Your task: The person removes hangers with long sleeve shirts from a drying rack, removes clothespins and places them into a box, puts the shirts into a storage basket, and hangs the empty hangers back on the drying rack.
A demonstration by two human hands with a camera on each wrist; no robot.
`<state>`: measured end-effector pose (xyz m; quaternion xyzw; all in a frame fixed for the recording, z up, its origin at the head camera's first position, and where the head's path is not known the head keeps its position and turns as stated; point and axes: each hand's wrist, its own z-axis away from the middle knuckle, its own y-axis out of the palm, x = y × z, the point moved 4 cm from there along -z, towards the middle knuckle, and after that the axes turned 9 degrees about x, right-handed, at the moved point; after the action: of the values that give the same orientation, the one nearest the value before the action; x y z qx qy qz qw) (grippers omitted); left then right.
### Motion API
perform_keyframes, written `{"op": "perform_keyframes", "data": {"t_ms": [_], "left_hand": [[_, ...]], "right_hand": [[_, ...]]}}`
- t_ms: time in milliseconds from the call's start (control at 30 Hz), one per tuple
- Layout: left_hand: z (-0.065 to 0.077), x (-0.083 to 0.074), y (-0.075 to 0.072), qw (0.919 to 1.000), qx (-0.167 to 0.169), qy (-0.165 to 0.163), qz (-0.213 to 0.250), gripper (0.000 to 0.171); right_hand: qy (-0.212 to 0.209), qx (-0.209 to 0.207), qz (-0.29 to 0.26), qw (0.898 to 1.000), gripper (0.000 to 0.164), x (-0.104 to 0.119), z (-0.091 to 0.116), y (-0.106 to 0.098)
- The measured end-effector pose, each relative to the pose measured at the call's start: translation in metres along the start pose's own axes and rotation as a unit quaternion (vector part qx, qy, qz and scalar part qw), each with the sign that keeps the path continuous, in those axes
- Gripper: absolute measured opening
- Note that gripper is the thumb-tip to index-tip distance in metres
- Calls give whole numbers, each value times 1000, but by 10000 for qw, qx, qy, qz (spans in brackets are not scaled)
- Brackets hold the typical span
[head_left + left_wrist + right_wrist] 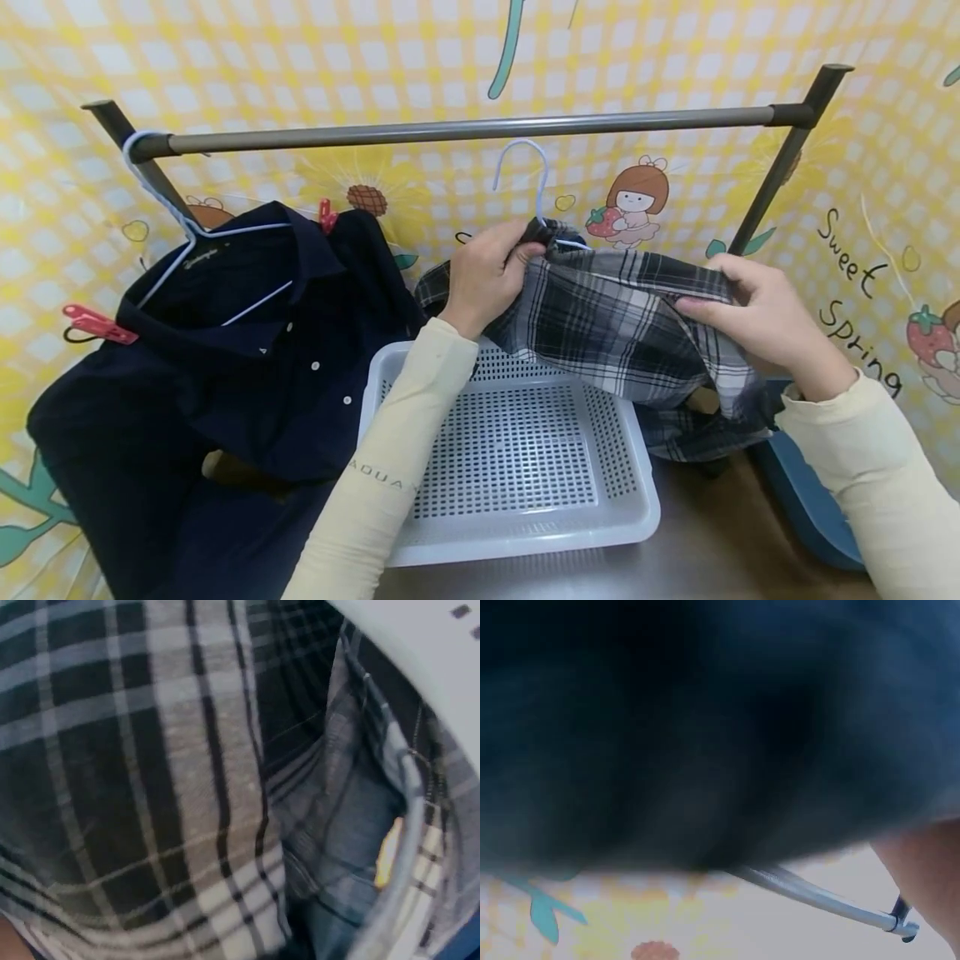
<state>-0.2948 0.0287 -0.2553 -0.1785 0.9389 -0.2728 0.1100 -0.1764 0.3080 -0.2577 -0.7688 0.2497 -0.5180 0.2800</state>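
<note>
A grey and black plaid shirt hangs between my two hands, partly over the basket. My left hand pinches its collar beside a light blue hanger, whose hook rises just below the rail and whose lower part is mostly inside the shirt. With thumb and fingers, my right hand grips the shirt near its shoulder. Plaid cloth fills most of the left wrist view, where the left fingers do not show. Dark, blurred cloth covers much of the right wrist view.
A metal rail spans the back. At left, a navy shirt hangs on a blue hanger with red clips at its shoulders. A white perforated basket stands on the table, with a blue bin at right.
</note>
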Motion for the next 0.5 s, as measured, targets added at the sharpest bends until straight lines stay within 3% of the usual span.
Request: {"op": "perform_keyframes", "data": {"t_ms": [67, 100, 200, 300, 400, 467, 500], "left_hand": [[2, 2, 3, 9992, -18, -254, -317, 16], [2, 2, 5, 9983, -34, -355, -467, 17], [2, 0, 9, 9940, -103, -577, -919, 23], [-1, -4, 11, 9899, -276, -716, -1195, 25], [-2, -7, 12, 9869, -376, -861, -1315, 26], [-2, -9, 12, 9862, -399, -981, -1275, 26], [-2, -9, 12, 9864, -445, -1083, -1149, 27]], "right_hand": [[-373, -403, 996, 9935, 23, 0, 4, -3], [-632, -615, 1565, 9837, 24, 1, 5, -3], [-1591, -1323, 3073, 9288, 24, 7, 12, -2], [-2035, -1882, 3534, 8935, 25, 9, 17, 0], [-1913, -2078, 3602, 8891, 49, 8, 20, 2], [-1587, -2025, 3517, 9001, 71, 5, 20, 5], [-1396, -1917, 3373, 9110, 81, 4, 21, 7]]}}
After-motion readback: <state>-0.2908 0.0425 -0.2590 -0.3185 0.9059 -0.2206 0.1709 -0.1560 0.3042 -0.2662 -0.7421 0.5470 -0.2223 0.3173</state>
